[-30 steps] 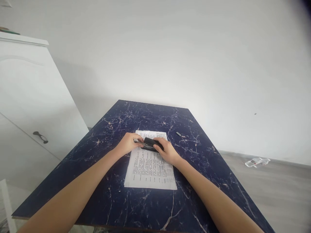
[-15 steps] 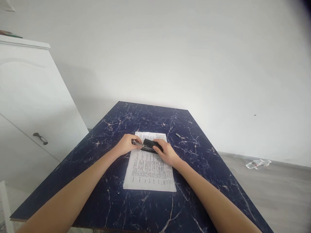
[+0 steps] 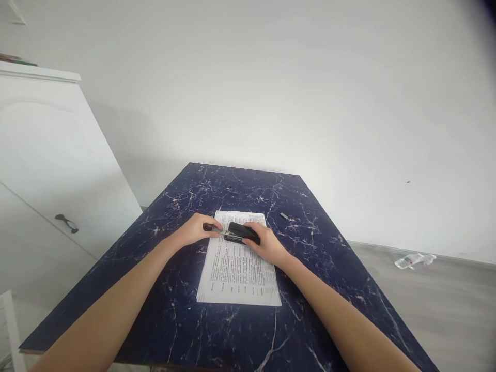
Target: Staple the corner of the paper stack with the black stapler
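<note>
A black stapler (image 3: pixel 241 233) lies over the upper part of a stack of printed sheets (image 3: pixel 240 279). My right hand (image 3: pixel 269 245) is wrapped around the stapler's right end, thumb on the near side and fingers over the top. My left hand (image 3: pixel 201 229) pinches a thin metal slide (image 3: pixel 221 232) that sticks out of the stapler's left end. Fine detail of the slide is too small to make out, and my fingers hide its left end. Right of the sheets, a small grey strip, perhaps staples (image 3: pixel 284 216), rests on the table.
The dark blue marbled table (image 3: pixel 240 186) stands close to a white wall (image 3: pixel 271 103). A white cabinet (image 3: pixel 50 144) with a dark handle (image 3: pixel 66 223) is at the left. Crumpled clear plastic (image 3: pixel 414 261) lies on the grey floor (image 3: pixel 426 299) to the right.
My left hand has moved a little left, away from the stapler, and more of the metal slide shows. The right hand and the stapler stay nearly where they were.
</note>
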The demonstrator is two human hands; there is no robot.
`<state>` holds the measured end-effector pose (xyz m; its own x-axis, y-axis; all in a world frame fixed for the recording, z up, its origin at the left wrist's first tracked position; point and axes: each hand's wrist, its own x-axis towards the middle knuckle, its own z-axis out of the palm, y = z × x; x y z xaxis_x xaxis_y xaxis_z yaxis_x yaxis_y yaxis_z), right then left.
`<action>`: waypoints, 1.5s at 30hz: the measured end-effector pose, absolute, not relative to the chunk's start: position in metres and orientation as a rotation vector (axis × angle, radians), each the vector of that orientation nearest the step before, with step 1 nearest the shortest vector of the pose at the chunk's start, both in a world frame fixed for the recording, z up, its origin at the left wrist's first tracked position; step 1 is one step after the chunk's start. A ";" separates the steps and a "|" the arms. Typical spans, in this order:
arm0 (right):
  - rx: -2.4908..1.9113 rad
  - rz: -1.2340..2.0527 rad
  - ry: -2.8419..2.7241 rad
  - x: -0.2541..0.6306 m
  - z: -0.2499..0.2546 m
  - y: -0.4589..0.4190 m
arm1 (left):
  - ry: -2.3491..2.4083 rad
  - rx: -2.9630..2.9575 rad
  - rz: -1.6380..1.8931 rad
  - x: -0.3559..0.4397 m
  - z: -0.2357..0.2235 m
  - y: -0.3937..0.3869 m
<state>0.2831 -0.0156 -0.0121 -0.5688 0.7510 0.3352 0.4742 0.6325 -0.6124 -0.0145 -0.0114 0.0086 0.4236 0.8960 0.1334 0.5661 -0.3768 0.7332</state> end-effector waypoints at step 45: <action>-0.864 0.821 -2.243 0.288 -0.012 -0.005 | 1.066 2.094 0.936 0.031 -0.010 -0.003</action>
